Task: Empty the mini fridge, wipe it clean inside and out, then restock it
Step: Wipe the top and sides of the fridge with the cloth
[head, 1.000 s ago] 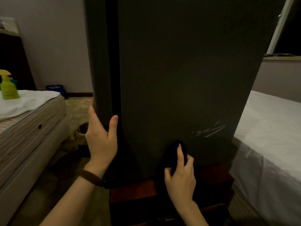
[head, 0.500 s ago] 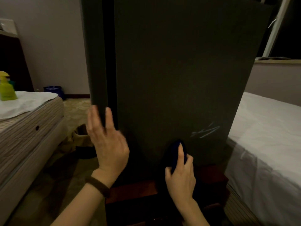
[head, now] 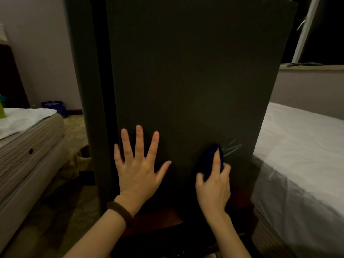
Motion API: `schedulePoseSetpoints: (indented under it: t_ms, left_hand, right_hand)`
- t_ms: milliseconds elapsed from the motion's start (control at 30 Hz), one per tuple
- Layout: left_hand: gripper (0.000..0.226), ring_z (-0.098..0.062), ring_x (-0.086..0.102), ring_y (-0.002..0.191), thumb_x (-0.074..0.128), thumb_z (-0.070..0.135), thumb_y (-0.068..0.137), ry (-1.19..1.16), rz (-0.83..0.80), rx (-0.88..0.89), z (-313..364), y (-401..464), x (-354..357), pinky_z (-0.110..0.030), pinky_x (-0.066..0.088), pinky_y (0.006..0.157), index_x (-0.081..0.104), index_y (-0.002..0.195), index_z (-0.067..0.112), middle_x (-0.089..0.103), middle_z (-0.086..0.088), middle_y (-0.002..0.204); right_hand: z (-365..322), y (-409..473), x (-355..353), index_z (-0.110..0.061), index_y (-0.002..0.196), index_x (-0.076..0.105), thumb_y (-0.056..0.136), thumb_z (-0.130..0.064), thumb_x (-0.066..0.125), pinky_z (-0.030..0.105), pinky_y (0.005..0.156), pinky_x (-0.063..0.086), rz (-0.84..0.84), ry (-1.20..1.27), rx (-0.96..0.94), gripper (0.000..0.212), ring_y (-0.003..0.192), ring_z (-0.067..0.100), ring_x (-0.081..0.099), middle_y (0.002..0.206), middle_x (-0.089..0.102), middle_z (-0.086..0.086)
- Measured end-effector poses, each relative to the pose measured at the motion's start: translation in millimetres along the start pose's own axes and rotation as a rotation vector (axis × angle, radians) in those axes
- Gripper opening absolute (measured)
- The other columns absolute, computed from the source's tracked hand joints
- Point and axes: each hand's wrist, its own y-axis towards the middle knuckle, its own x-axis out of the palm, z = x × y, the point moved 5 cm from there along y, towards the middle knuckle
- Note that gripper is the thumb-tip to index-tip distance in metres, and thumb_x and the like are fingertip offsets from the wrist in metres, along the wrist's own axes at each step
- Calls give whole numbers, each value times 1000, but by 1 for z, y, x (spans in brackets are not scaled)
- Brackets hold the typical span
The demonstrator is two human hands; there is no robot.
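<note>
The dark mini fridge (head: 195, 71) fills the middle of the head view, its flat side panel facing me, standing on a reddish wooden stand (head: 158, 220). My left hand (head: 138, 164) lies flat on the panel with fingers spread, near the panel's left edge. My right hand (head: 214, 185) holds a dark blue cloth (head: 207, 159) against the lower right of the panel, index finger stretched over it. Pale scratch marks (head: 232, 148) show just right of the cloth. The fridge's inside is hidden.
A bed with a white sheet (head: 301, 155) stands close on the right. A mattress with a white towel (head: 24, 118) is on the left, a green bottle at its edge. A blue bin (head: 54, 107) sits by the far wall. Patterned floor lies between.
My left hand left the fridge's left corner edge and moved right onto the side panel, now flat with fingers spread. The right hand with the cloth shifted slightly right toward the scratch marks.
</note>
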Motion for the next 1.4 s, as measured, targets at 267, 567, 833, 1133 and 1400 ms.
schedulePoseSetpoints:
  t_ms: [267, 567, 833, 1133, 1400]
  left_hand:
    - [92, -34, -19, 140, 32, 66, 75, 18, 23, 3, -1, -1, 2, -55, 2, 108, -4, 148, 24, -21, -11, 153]
    - [90, -32, -17, 141, 37, 67, 78, -26, 8, -8, 1, -1, -4, -55, 7, 107, 1, 149, 24, -20, -9, 154]
    - [101, -28, -19, 141, 77, 50, 60, -92, -50, -41, 4, -1, -15, -60, 16, 102, 26, 141, 19, 8, -15, 153]
    - [129, -31, -20, 141, 84, 58, 41, -128, -130, -19, 4, 0, -9, -62, 11, 102, 18, 144, 19, -23, -7, 153]
    - [133, -34, -20, 140, 84, 58, 39, -117, -150, -26, 5, -1, -8, -63, 8, 103, 13, 145, 20, -24, -10, 152]
  right_hand:
    - [15, -31, 13, -35, 146, -3, 87, -29, 56, 22, 74, 45, -185, -96, 42, 83, 110, 18, 48, 127, 23, 1]
    - [-43, 47, -46, -35, 147, 8, 88, -27, 53, 28, 77, 39, -4, 111, -144, 75, 95, 17, 46, 124, 31, 1]
    - [-20, 30, -38, -35, 148, 5, 91, -24, 50, 39, 94, 40, -119, 254, 145, 73, 113, 29, 48, 138, 31, 7]
    - [10, 68, -56, -32, 148, 13, 90, -24, 51, 42, 99, 37, 58, 328, 324, 70, 123, 34, 43, 143, 35, 10]
    - [13, -17, 4, -27, 148, -8, 92, -31, 47, 34, 78, 46, -201, -6, 159, 79, 98, 29, 55, 132, 30, 9]
